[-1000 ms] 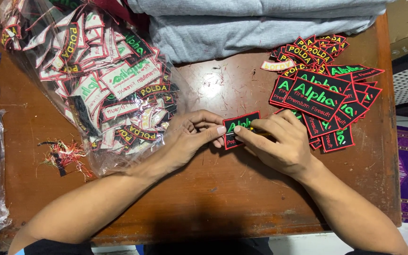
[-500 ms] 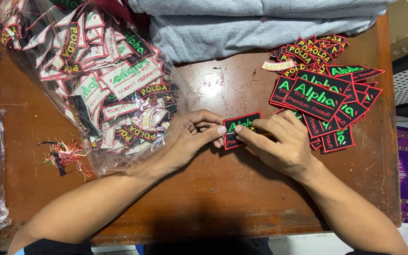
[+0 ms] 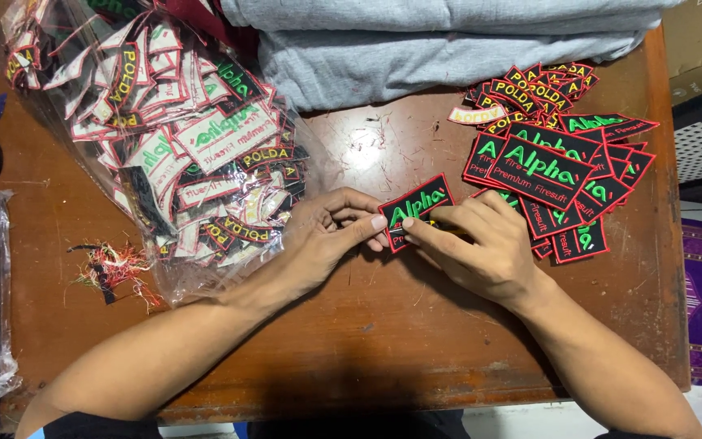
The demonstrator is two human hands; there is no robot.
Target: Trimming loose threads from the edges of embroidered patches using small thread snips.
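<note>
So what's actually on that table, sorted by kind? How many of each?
Patch held in both hands: 1
Loose pile of black patches with red edges: 1
Clear bag of patches: 1
Folded grey cloths: 2
Tuft of thread scraps: 1
Total: 6
The left hand and right hand grip the single patch.

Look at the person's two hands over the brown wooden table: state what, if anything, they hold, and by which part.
One black rectangular embroidered patch with red border and green lettering, pinched between both hands: left hand at its lower left edge, right hand along its lower right edge.
</note>
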